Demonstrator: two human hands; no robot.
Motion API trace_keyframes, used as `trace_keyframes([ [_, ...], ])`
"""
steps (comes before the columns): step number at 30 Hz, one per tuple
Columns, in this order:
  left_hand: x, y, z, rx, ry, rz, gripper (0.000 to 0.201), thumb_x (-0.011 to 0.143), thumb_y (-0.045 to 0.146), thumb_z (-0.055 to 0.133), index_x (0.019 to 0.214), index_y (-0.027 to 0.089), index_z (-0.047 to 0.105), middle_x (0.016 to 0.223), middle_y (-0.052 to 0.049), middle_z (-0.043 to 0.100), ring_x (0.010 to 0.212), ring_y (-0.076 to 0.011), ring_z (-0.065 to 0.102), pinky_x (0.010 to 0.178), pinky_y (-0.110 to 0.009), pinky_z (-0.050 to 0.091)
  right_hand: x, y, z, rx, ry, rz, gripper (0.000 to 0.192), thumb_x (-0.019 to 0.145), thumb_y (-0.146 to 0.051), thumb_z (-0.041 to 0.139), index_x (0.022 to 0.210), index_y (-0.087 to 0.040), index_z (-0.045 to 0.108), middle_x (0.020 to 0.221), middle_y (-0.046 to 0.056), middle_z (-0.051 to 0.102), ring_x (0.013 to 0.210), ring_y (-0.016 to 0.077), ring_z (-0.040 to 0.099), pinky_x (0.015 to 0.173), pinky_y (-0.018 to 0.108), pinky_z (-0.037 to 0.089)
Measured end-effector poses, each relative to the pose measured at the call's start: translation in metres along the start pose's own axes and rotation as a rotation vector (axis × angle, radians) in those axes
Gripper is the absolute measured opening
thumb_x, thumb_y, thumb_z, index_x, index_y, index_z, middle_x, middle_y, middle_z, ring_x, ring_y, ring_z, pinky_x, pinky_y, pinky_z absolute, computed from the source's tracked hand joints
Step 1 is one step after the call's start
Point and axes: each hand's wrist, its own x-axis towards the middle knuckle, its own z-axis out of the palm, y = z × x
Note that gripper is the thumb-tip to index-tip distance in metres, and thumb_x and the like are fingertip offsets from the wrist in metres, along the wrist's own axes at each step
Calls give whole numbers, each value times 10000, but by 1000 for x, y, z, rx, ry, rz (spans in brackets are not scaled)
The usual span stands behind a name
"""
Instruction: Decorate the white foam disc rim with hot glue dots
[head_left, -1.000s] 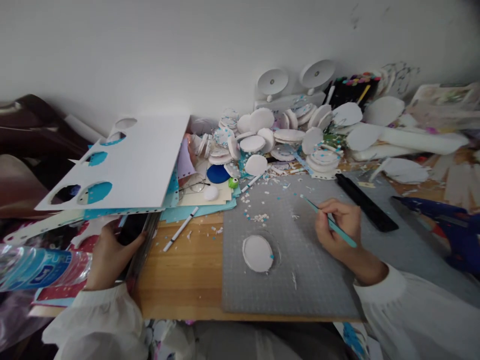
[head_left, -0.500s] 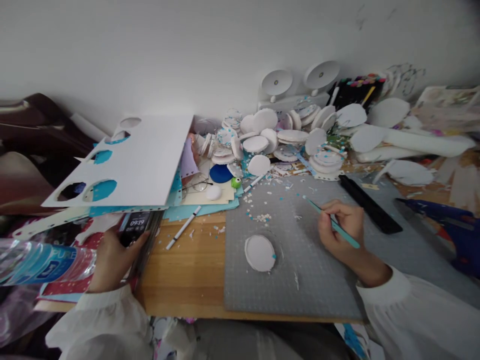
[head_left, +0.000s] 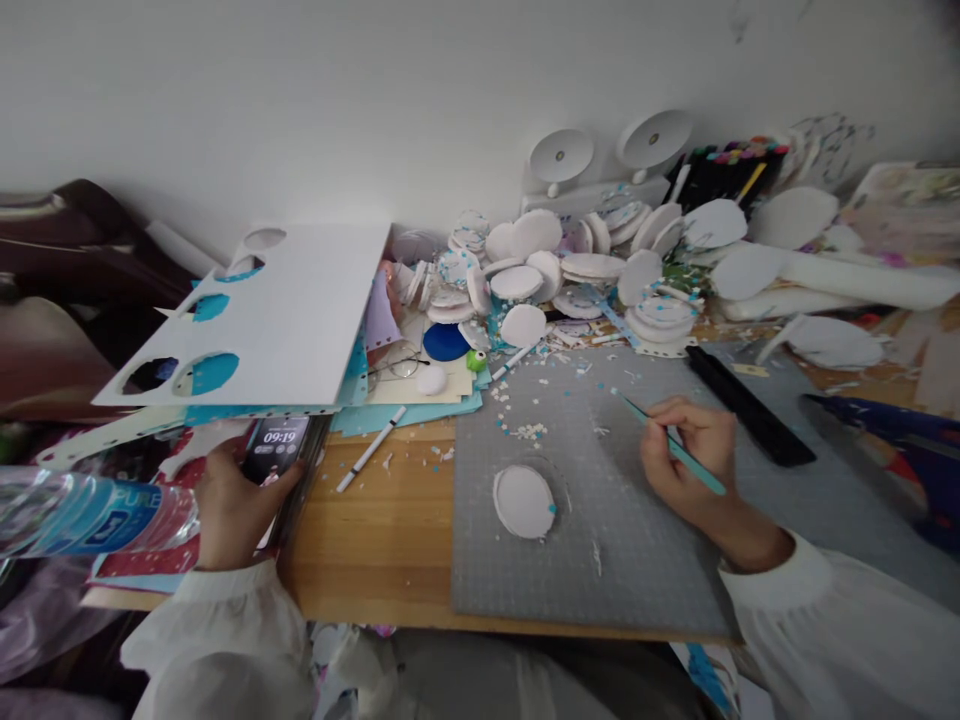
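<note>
My left hand (head_left: 238,502) grips a phone (head_left: 279,437) at the left, thumb and fingers along its two sides. The phone's screen is lit and reads 09:19. In my right hand (head_left: 694,470), slim teal tweezers (head_left: 684,457) are pinched, their fine tip pointing up and left above the grey cutting mat (head_left: 645,590). A tiny pale bit shows at the tip, too small to name. To the left of this hand, a round white disc (head_left: 523,502) lies flat on the mat, a small blue piece at its right edge. Small white and blue scraps (head_left: 525,431) are scattered beyond it.
Many white discs (head_left: 536,232) are piled at the back. A white board with round holes (head_left: 315,310) overhangs the left side, near a water bottle (head_left: 112,515). A marker (head_left: 371,448), a black bar (head_left: 750,405) and a blue glue gun (head_left: 892,425) lie around.
The phone's screen has grown brighter and shows a picture. Both hands keep their grips, and the right hand has barely moved. The whole view has shifted slightly.
</note>
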Motion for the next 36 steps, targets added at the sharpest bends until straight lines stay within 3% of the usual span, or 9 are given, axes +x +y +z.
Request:
trace_keyframes([
  [5, -2, 2, -1, 21, 47, -1, 765, 627, 524, 676, 1237, 122, 450, 1145, -173, 577, 1044, -351, 591, 874, -439, 494, -1, 2, 0, -4, -1, 12, 127, 772, -113, 557, 771, -221, 489, 675, 23, 541, 565, 166, 507, 485, 321, 390],
  [14, -3, 6, -2, 63, -32, -40, 730, 681, 493, 660, 1249, 116, 398, 1166, -157, 569, 1061, -333, 586, 851, -402, 488, 3, -5, 0, -31, 4, -5, 116, 780, -140, 547, 736, -227, 483, 633, 19, 525, 550, 166, 499, 474, 315, 384],
  [19, -18, 25, -16, 250, -74, -70, 682, 759, 560, 534, 1192, 46, 424, 1089, -250, 580, 1072, -458, 549, 838, -536, 460, 1, -5, 0, -26, 2, -2, 116, 789, -133, 537, 738, -223, 484, 634, 14, 524, 543, 154, 495, 478, 307, 393],
  [21, -32, 39, -27, 230, -28, 49, 614, 770, 589, 492, 1127, 90, 477, 1045, -221, 595, 1047, -453, 554, 841, -557, 454, 0, -5, 0, -21, 14, 2, 110, 787, -129, 537, 757, -223, 487, 658, 18, 538, 564, 159, 515, 493, 310, 408],
  [23, -50, 58, -36, 51, 0, 257, 521, 784, 578, 488, 1098, 163, 511, 1051, -139, 609, 1011, -359, 589, 865, -486, 474, -1, -5, 1, -8, 16, 2, 107, 786, -124, 538, 771, -221, 493, 676, 23, 547, 574, 162, 524, 500, 310, 413],
  [26, -81, 94, -34, -226, -120, 549, 405, 808, 489, 552, 1111, 222, 525, 1048, -73, 616, 968, -266, 605, 847, -401, 495, -2, -8, 3, 23, -14, 6, 106, 797, -138, 540, 750, -219, 492, 658, 24, 538, 552, 159, 510, 490, 308, 405],
  [30, -115, 144, 3, -394, -430, 825, 751, 694, 511, 707, 1292, 202, 377, 1235, -150, 531, 1106, -311, 543, 907, -454, 475, -3, -8, 10, 41, 14, 63, 82, 830, -194, 537, 790, -220, 470, 700, 33, 524, 603, 175, 527, 546, 338, 439],
  [33, -124, 171, 33, -379, -499, 912, 960, 537, 547, 796, 1311, 168, 372, 1240, -182, 520, 1127, -382, 503, 942, -549, 428, 2, -7, 18, 23, 59, 70, 95, 852, -196, 520, 908, -223, 448, 792, 44, 517, 667, 178, 532, 582, 341, 453],
  [36, -118, 184, 51, -395, -554, 949, 887, 565, 461, 809, 1296, 173, 396, 1201, -160, 550, 1099, -370, 510, 931, -542, 433, 11, -10, 28, 56, 67, 66, 121, 875, -178, 488, 962, -232, 422, 801, 33, 488, 646, 161, 510, 563, 322, 445],
])
